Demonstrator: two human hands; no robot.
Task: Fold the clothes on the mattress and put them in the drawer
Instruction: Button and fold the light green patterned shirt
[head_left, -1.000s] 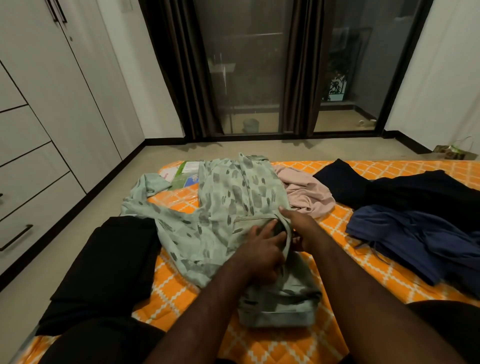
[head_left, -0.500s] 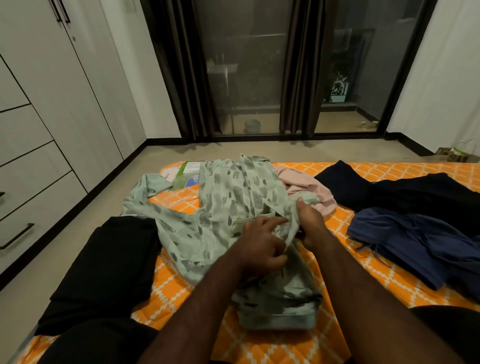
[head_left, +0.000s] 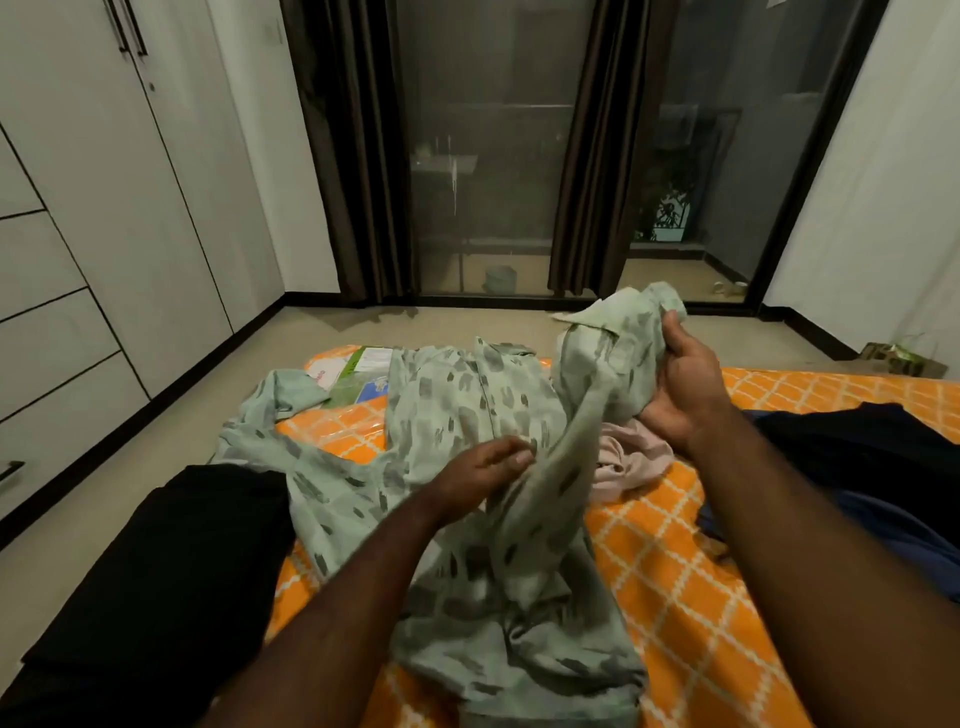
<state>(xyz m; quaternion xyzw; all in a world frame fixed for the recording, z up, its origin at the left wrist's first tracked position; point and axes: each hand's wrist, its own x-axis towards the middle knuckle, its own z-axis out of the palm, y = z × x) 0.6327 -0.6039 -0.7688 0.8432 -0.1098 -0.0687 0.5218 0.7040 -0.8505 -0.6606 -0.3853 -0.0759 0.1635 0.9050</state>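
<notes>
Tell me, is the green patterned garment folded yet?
Not folded: the green patterned garment lies rumpled across the orange mattress, one end held up by the right hand.

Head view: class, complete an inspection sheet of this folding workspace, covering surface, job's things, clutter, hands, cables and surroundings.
Surface: orange quilted mattress with white diamond lines, lying on the floor.
Job's things: pale green blotch-patterned cloth garment, unfolded, one end raised; crumpled pink cloth garment beside it; black cloth garment and navy cloth garment at right; white drawers, closed.
Clutter: green-and-white packet at the mattress's far corner.
Hands: right hand grips the raised end in its fingers; left hand is against the garment, grip unclear.
Cables: nothing seen.
Surroundings: glass doors, dark curtains.
</notes>
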